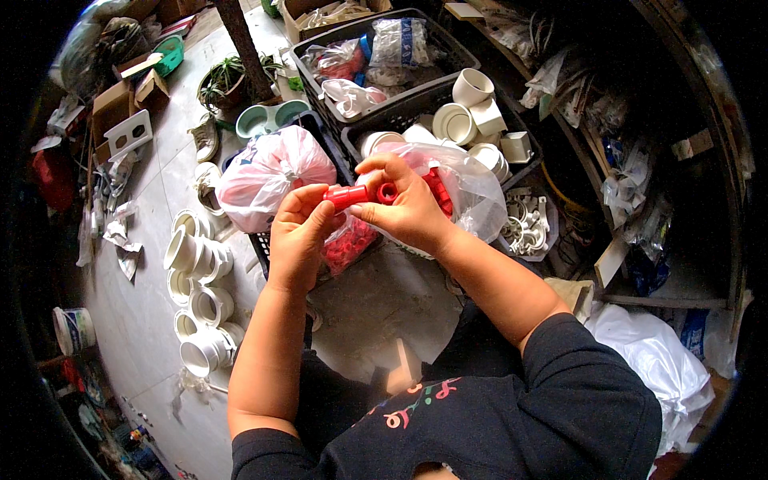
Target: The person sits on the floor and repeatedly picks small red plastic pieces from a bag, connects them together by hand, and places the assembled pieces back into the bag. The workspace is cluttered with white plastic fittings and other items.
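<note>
Your left grip (298, 234) pinches the red tube (346, 198), its long axis running roughly nine to three o'clock, and your right grip (416, 210), at its three o'clock, holds a red open-ended fitting (387, 193).

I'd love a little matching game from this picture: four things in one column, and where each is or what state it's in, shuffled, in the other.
Things
1. Red tube
2. Cluster of white pipe fittings
3. Pinkish plastic bag
4. Leafy plant

Places and states
A. Knotted closed
B. Beside a brown trunk
C. On the pale floor, to the left of the left forearm
D. Gripped by the left hand

Right pairs: 1-D, 2-C, 3-A, 4-B
</note>
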`<state>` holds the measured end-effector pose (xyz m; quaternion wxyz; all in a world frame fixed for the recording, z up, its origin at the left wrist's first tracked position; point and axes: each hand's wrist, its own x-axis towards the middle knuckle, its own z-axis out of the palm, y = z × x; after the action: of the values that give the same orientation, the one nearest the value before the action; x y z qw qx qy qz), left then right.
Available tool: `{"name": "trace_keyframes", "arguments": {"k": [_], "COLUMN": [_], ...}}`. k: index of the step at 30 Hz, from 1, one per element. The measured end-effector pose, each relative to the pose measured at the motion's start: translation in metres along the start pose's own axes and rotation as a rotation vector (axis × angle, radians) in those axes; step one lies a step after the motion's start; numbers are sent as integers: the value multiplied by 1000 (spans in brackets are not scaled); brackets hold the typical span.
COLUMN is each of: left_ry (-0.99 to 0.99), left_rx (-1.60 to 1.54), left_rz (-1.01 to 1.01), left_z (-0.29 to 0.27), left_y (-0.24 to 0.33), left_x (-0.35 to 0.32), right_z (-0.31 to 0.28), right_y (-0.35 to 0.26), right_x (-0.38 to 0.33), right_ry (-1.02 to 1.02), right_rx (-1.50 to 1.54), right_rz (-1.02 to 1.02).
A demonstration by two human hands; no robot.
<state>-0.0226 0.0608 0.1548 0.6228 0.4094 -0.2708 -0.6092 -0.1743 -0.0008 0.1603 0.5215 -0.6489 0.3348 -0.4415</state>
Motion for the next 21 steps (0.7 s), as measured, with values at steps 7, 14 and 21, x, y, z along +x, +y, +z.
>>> {"name": "trace_keyframes", "arguments": {"k": [7, 14, 21], "left_ry": [-8, 2, 5], "left_rx": [-20, -7, -22], "left_rz": [-3, -28, -21], "left_z": [2, 6, 3], "left_y": [1, 2, -1], "left_x": [-1, -2, -1], "right_z": [-5, -7, -7], "right_y": [-7, -2, -5], "right_x": [-3, -3, -5], "right_ry": [-26, -52, -99], "right_rx": [11, -69, -144], "right_rz": [126, 149, 114]}}
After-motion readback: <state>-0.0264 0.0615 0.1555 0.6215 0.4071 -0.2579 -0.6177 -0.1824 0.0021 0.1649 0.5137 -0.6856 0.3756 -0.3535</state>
